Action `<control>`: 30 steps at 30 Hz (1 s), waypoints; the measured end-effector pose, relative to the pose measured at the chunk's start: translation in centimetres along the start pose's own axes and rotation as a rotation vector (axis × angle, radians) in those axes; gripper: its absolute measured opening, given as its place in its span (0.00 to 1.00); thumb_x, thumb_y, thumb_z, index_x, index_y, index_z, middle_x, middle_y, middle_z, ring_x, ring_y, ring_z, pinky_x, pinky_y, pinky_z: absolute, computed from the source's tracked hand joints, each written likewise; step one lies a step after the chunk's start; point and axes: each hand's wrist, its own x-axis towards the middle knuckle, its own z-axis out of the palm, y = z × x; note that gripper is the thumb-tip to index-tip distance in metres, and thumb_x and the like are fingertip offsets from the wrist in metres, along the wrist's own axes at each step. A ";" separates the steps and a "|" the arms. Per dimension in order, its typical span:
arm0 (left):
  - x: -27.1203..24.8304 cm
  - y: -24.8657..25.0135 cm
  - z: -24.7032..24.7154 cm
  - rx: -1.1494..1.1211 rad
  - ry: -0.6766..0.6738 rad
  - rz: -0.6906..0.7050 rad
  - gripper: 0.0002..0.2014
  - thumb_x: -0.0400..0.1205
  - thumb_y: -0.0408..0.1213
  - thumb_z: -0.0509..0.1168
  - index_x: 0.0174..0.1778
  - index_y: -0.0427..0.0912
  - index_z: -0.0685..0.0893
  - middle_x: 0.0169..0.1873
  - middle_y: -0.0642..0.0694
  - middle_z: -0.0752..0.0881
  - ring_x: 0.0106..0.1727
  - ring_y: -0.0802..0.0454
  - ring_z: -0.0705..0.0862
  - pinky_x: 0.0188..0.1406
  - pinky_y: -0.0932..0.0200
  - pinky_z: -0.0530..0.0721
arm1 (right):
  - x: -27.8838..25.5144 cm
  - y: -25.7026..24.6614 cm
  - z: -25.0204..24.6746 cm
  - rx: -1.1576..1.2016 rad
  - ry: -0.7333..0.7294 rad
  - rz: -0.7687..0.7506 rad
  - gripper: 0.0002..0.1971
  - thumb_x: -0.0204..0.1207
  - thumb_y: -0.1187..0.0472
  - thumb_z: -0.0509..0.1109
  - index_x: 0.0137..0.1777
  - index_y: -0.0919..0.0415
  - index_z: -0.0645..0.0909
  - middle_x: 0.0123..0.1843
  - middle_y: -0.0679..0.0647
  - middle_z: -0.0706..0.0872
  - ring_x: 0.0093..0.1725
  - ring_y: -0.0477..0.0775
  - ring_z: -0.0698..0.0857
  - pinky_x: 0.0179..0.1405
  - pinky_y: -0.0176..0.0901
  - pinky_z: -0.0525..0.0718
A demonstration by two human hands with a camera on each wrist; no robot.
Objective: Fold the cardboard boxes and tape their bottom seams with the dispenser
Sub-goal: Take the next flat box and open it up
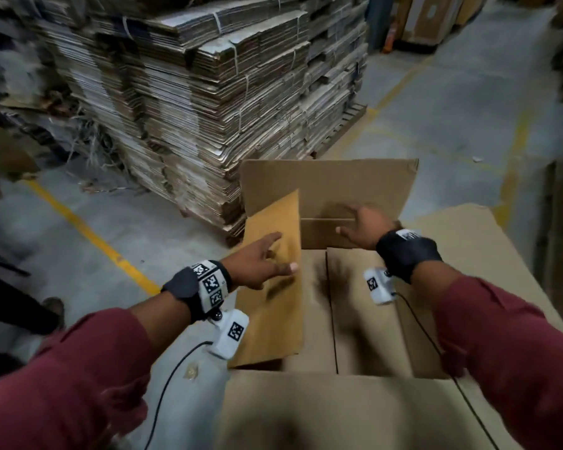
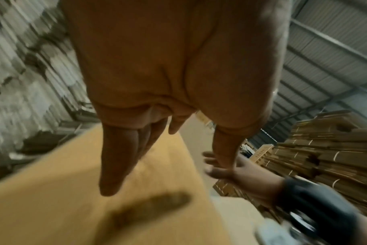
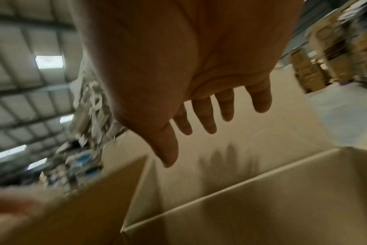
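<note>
A large brown cardboard box [image 1: 355,319] stands open in the lower centre of the head view, its four flaps spread. The left flap [image 1: 273,287], a lighter tan panel, leans inward over the opening, and the far flap [image 1: 325,186] stands upright at mid-frame. The near flap [image 1: 322,414] lies blurred along the bottom edge, and the right flap [image 1: 468,241] slopes off toward the right.

The left hand [image 1: 260,264] lies against the left flap with fingers straight and close together, thumb along the flap's inner edge; the left wrist view shows the fingers [image 2: 115,165] extended over the tan panel. The right hand [image 1: 364,227] reaches toward the inside of the far flap with fingers [image 3: 203,116] spread and relaxed, holding nothing; whether they touch the cardboard I cannot tell.

Both arms wear maroon sleeves [image 1: 79,368] and black wristbands carrying white marker-printed camera units [image 1: 230,332].

In the upper left of the head view rises a tall stack of flattened, tied cardboard sheets [image 1: 208,92] on a wooden pallet [image 1: 342,125]. The grey concrete floor [image 1: 452,108] carries yellow painted lines [image 1: 88,235].
</note>
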 end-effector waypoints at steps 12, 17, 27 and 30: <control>9.4 7.0 8.4 0.345 0.062 0.221 0.63 0.76 0.55 0.81 0.87 0.71 0.32 0.86 0.39 0.68 0.74 0.31 0.81 0.44 0.48 0.92 | -16.9 21.3 -1.5 0.235 0.167 0.975 0.55 0.68 0.33 0.74 0.87 0.56 0.52 0.77 0.68 0.78 0.77 0.75 0.75 0.74 0.69 0.76; 12.3 14.6 8.6 0.613 0.318 0.357 0.58 0.76 0.52 0.80 0.89 0.67 0.41 0.87 0.26 0.56 0.76 0.23 0.77 0.75 0.34 0.80 | -18.1 19.0 -4.7 0.248 0.216 0.850 0.42 0.75 0.39 0.76 0.83 0.59 0.66 0.75 0.64 0.81 0.72 0.69 0.81 0.67 0.58 0.82; 16.3 15.9 0.8 1.036 0.421 0.157 0.47 0.77 0.54 0.78 0.88 0.57 0.58 0.85 0.31 0.63 0.86 0.28 0.63 0.82 0.25 0.64 | -19.7 5.0 -3.8 0.223 0.039 0.189 0.34 0.78 0.35 0.68 0.79 0.47 0.66 0.64 0.54 0.88 0.61 0.64 0.87 0.57 0.57 0.86; 17.0 14.3 -1.3 1.058 0.344 0.186 0.42 0.77 0.58 0.77 0.84 0.55 0.65 0.71 0.35 0.84 0.69 0.32 0.84 0.70 0.31 0.81 | -18.7 2.4 0.8 0.242 -0.159 0.090 0.28 0.79 0.32 0.66 0.67 0.52 0.73 0.61 0.58 0.87 0.60 0.67 0.85 0.55 0.56 0.83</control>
